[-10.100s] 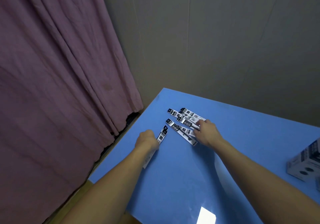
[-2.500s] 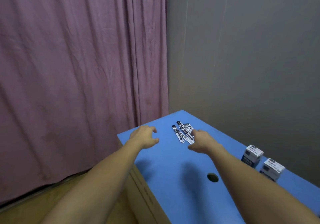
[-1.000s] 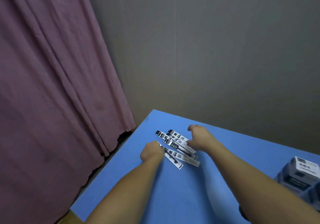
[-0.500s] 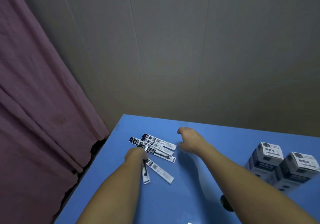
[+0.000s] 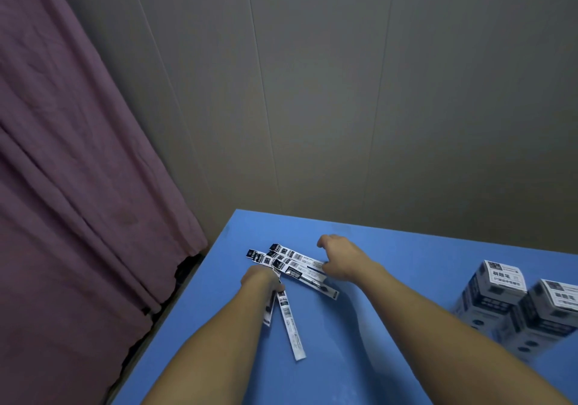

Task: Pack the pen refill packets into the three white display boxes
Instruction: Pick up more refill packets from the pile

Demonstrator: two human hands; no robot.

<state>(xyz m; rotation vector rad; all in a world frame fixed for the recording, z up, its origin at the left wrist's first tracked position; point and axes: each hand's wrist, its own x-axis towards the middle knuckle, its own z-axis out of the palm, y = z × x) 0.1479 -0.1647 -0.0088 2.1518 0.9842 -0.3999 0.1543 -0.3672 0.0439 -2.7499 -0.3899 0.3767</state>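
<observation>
Two white display boxes [image 5: 491,295] and [image 5: 553,314] stand touching each other at the right edge of the blue desk [image 5: 406,279]; their tops look closed, so what they hold cannot be told. Near the desk's far left corner lies a loose overlapping heap of pen refill packets [image 5: 297,265], about five, though the overlap blurs the count. The left hand [image 5: 261,279] is curled around two more packets [image 5: 289,323], which trail toward the viewer. The right hand [image 5: 341,259] rests with bent fingers on the heap's right end; whether it grips one cannot be told.
</observation>
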